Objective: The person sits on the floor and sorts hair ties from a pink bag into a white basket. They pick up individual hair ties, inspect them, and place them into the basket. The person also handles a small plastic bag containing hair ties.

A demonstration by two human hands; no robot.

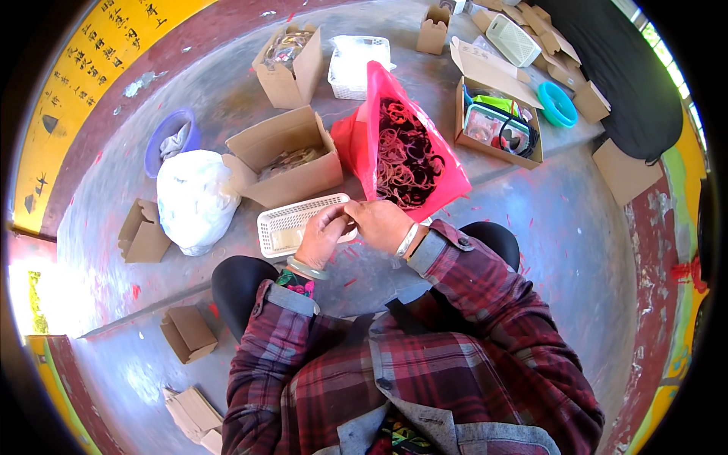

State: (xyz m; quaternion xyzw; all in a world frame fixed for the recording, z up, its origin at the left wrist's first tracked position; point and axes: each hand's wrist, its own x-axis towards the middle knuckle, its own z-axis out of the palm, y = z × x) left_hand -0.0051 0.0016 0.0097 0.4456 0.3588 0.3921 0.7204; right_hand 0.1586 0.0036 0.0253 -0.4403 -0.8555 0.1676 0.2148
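Observation:
My left hand (321, 236) and my right hand (382, 225) meet in front of me, fingers closed and fingertips pressed together. Whatever lies between them is too small or hidden to make out. Just beneath and beyond them sits a cream perforated plastic basket (274, 231), partly covered by my left hand. A bright pink plastic bag (449, 178) stands open beyond my right hand. Inside it is a heap of dark reddish, curly strands or loops (406, 155).
Left of the bag are an open cardboard box (303, 178), a stuffed white bag (199, 201) and a purple basin (161, 139). Farther back stand a white basket (356, 57) and another carton (284, 83). A filled box (497, 148) and turquoise basin (557, 105) lie right.

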